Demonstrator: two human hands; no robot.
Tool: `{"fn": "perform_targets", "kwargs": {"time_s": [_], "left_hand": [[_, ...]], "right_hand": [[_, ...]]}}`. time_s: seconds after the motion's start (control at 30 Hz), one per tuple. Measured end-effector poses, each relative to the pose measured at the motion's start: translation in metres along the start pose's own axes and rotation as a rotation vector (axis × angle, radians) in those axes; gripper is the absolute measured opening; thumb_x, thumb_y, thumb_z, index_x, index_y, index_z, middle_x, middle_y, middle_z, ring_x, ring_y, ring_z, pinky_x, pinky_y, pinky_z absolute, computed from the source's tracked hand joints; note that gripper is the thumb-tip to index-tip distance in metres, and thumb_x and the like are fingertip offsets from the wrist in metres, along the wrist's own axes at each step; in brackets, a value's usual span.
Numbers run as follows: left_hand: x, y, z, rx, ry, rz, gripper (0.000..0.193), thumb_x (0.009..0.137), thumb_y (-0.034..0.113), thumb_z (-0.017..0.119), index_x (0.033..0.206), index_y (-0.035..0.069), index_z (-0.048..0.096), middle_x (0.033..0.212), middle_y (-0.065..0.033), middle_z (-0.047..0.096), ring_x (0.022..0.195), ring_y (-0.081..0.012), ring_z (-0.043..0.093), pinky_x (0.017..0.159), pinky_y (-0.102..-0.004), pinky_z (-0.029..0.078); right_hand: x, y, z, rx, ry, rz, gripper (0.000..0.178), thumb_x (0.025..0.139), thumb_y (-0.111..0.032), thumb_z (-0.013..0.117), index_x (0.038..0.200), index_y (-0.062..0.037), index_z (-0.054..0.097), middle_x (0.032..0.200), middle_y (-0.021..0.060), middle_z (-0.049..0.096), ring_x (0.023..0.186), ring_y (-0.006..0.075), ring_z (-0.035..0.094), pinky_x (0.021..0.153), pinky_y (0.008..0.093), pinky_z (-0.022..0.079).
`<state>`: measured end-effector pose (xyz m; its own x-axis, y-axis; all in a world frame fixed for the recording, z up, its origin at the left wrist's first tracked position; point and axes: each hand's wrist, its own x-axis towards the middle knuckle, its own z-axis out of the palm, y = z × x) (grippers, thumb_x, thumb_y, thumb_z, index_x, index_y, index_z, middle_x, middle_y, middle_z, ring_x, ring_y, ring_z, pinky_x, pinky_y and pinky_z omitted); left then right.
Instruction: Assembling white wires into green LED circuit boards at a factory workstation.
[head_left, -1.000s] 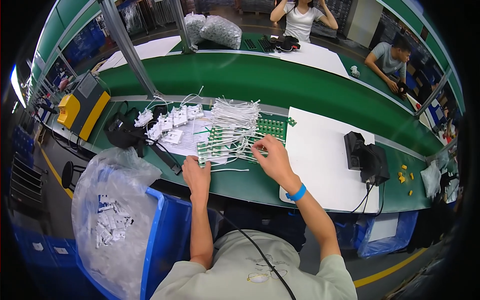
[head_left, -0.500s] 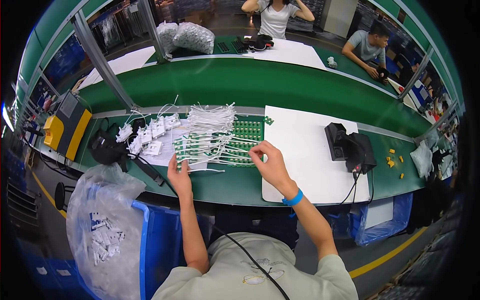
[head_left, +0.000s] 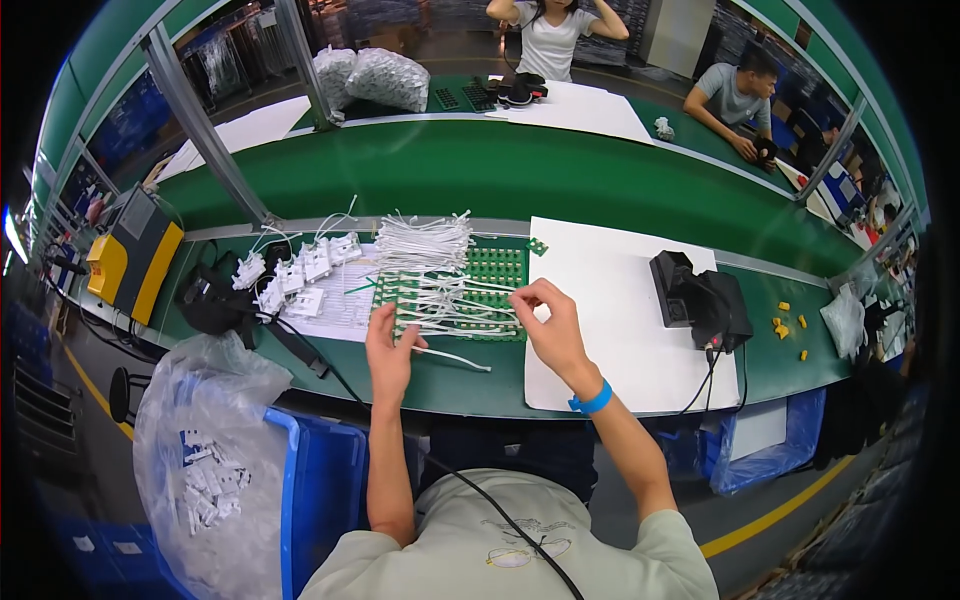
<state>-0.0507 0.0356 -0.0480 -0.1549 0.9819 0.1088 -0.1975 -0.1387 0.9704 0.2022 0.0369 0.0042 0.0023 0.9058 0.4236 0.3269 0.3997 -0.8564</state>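
A panel of small green circuit boards lies on the green bench, with many thin white cables spread across it. My left hand is at the panel's lower left edge, its thumb and fingers apart. One loose white cable runs from beside its thumb toward the bench's front. By the panel's right edge, my right hand has thumb and forefinger pinched at the end of a white cable; the fingertips partly hide it. A neat white cable bundle sits behind the spread ones.
White plastic parts with wires lie on paper at the left, beside a black pouch. To the right are a white sheet, a black device and yellow pieces. A plastic-lined blue bin stands below. Two people sit across.
My left hand has shifted right along the front of the panel, and the panel's left edge sits further right. My right hand has moved slightly right and down.
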Motion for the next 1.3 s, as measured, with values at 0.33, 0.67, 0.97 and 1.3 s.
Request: {"fn": "perform_targets", "kwargs": {"time_s": [0.33,0.67,0.97,1.3], "left_hand": [[-0.014,0.031,0.025,-0.122,-0.150,-0.016,0.043,0.093,-0.001,0.065,0.132,-0.002,0.046,0.115,-0.0104,0.064,0.073,-0.0124,0.062,0.063,-0.0246,0.049],[-0.011,0.059,0.008,-0.178,-0.021,0.112,0.031,0.101,0.008,0.059,0.128,-0.002,0.050,0.107,-0.0098,0.069,0.072,-0.0132,0.064,0.063,-0.0237,0.048],[0.006,0.010,-0.001,-0.050,-0.060,0.025,0.017,0.103,0.015,0.059,0.102,-0.002,0.062,0.090,-0.0063,0.070,0.074,-0.0107,0.065,0.067,-0.0249,0.055],[0.005,-0.030,-0.013,0.026,-0.182,-0.220,0.019,0.101,0.014,0.062,0.101,-0.004,0.065,0.085,-0.0080,0.070,0.071,-0.0126,0.067,0.055,-0.0282,0.058]], "right_hand": [[0.052,-0.034,0.041,-0.236,-0.213,-0.261,0.034,0.092,-0.024,0.070,0.117,-0.0016,0.067,0.105,0.0173,0.069,0.105,0.0357,0.060,0.093,0.0419,0.045],[0.082,-0.058,0.036,0.207,-0.582,0.056,0.023,0.092,-0.019,0.073,0.095,0.0033,0.071,0.077,0.0079,0.067,0.067,0.0125,0.059,0.064,0.0273,0.048],[0.067,-0.044,0.035,-0.238,-0.499,-0.163,0.024,0.091,-0.024,0.072,0.087,-0.0003,0.070,0.069,0.0129,0.063,0.062,0.0227,0.061,0.059,0.0330,0.047],[0.041,0.019,0.085,-0.236,-0.466,-0.063,0.029,0.089,-0.030,0.070,0.089,-0.0010,0.073,0.078,0.0165,0.070,0.072,0.0344,0.068,0.066,0.0437,0.052]]}}
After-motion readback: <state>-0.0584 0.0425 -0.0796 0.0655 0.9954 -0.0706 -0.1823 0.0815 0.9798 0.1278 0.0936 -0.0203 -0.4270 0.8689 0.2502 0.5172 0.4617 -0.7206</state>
